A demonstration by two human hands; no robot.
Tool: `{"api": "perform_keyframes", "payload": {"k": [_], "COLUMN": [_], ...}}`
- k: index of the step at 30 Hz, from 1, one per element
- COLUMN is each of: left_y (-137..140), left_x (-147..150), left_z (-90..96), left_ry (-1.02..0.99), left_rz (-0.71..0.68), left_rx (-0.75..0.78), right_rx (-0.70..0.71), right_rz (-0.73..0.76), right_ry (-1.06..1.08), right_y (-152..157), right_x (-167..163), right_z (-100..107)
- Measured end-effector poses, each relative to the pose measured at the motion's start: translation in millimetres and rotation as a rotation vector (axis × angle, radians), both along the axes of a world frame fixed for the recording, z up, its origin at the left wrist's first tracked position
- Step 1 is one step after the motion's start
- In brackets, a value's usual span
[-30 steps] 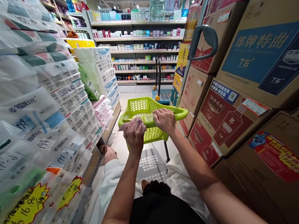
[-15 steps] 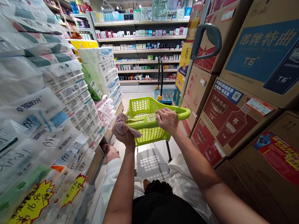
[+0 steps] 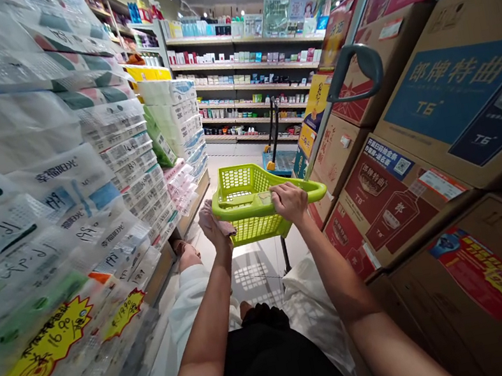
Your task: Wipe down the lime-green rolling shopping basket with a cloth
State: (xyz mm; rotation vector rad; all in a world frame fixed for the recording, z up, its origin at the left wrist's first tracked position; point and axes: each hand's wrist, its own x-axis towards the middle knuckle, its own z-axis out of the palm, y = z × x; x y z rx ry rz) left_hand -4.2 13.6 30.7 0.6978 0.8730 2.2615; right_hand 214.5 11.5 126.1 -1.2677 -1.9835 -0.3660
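Observation:
A lime-green shopping cart point(image 3: 258, 229) with a perforated plastic basket stands in front of me. My right hand point(image 3: 289, 201) is closed around the right part of its handle bar. At the cart's left side, my left hand point(image 3: 214, 230) is closed on a pinkish-grey cloth point(image 3: 223, 226). The cloth is bunched in the fingers and lies against the left edge of the basket, below the rim. Part of the cloth is hidden by the hand and the handle. The basket's inside wall shows, with nothing visible in it.
Stacked tissue packs point(image 3: 125, 165) line the left side. Cardboard cartons point(image 3: 450, 81) are piled on the right, with a grey loop handle point(image 3: 357, 72) in front of them. Ahead are a blue hand truck point(image 3: 281, 160) and shelves of small boxes point(image 3: 242, 56).
My left hand has shifted with the cloth from the top of the handle's left end down to the side of the basket. My right hand still grips the handle.

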Motion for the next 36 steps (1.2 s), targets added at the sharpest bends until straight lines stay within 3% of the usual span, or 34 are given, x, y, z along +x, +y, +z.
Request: {"api": "perform_keyframes", "payload": {"k": [5,8,13,16,20,23,30,36], "left_y": [-21,-26,-14,-15,-27,-29,-23,-47], "left_x": [-3,-10,-14,-6,-2,-11,-24,-32], "left_z": [29.2,36.4,4.4,-8.5,12.6,29.3,23.6,65.1], "left_ry": [0.064,0.204,0.175,0.141,0.255,0.413,0.365,0.660], "left_rz": [0.130,0.087,-0.055,-0.059,0.021,-0.035,-0.065,-0.324], "left_rx": [0.055,0.115,0.002,-0.048,0.054,0.072,-0.111,0.014], "right_rx": [-0.003,-0.010,-0.025,-0.030,-0.025,-0.017,-0.011,-0.021], "right_rz": [0.006,0.021,0.061,0.082,0.105,0.140,0.184,0.174], "right_ry": [0.010,0.009,0.017,0.024,0.045,0.068,0.096,0.086], "right_y": [1,2,5,7,7,7,8,6], "right_x": [4,12,32,41,48,51,54,54], "right_z": [-1,-2,-3,-4,-5,-7,-9,-8]}}
